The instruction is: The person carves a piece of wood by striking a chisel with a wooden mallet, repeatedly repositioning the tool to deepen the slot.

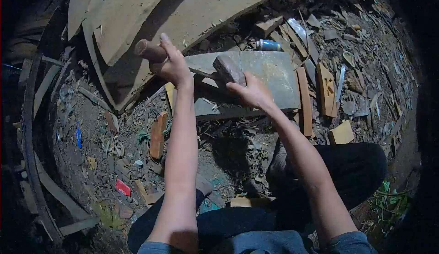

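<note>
My left hand (174, 69) is closed round the thick wooden handle of a chisel (150, 51), thumb lying along it. From that fist a narrow metal shank runs right, towards my right hand (253, 92). That hand grips a dark grey stone block (227, 70), its thumb and fingers at the block's lower right side. The shank's far end meets the block in this view, and its tip is hidden. Both hands are above a flat grey slab (270, 69) with pale dust on top.
Large curved wooden boards (123, 12) lie at the upper left. A blue can (268, 45) sits behind the slab. Cut wood pieces (326, 89) stand to its right, and a reddish offcut (158, 135) lies left. Wood chips and scraps cover the ground, with a red wrapper (123, 187) among them.
</note>
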`<state>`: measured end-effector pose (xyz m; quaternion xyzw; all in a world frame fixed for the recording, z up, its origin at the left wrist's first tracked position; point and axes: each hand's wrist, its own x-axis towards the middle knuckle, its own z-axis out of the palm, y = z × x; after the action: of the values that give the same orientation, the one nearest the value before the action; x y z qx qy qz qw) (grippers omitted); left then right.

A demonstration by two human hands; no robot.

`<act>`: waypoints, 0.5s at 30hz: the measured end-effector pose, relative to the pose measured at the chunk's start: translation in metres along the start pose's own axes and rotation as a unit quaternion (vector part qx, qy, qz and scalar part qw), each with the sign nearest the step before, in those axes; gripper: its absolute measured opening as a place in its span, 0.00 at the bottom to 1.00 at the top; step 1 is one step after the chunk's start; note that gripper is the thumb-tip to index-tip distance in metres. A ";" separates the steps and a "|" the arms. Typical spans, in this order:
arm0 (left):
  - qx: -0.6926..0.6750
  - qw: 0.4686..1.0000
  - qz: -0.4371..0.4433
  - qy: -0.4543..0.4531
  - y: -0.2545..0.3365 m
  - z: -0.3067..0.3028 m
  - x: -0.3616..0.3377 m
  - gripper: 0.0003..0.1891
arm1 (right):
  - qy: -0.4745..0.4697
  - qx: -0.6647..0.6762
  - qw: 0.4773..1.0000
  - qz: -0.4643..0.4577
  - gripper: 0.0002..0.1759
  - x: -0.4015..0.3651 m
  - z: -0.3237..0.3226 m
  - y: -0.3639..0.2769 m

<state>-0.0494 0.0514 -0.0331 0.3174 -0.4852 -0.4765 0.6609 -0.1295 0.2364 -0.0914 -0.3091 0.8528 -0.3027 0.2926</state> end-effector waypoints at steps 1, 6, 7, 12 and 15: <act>-0.001 1.000 0.000 0.002 -0.007 0.001 0.002 0.21 | 0.000 -0.001 1.000 -0.001 0.49 0.000 -0.001 0.000; 0.142 0.977 0.149 0.056 -0.015 0.017 0.003 0.20 | 0.002 -0.002 1.000 0.003 0.49 0.002 0.001 0.001; 0.162 0.969 0.172 0.065 -0.014 0.021 0.002 0.20 | 0.003 -0.003 1.000 0.001 0.49 0.003 0.002 0.002; 0.212 0.968 0.126 -0.047 -0.009 0.043 0.002 0.20 | 0.036 0.020 0.999 -0.013 0.44 0.001 0.007 0.004; 0.245 0.960 0.132 -0.012 -0.007 0.054 0.005 0.20 | 0.046 0.014 0.999 -0.012 0.44 -0.003 0.006 0.001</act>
<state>-0.1024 0.0470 -0.0201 0.3968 -0.6329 -0.2551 0.6139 -0.1238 0.2372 -0.0948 -0.3007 0.8574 -0.3317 0.2539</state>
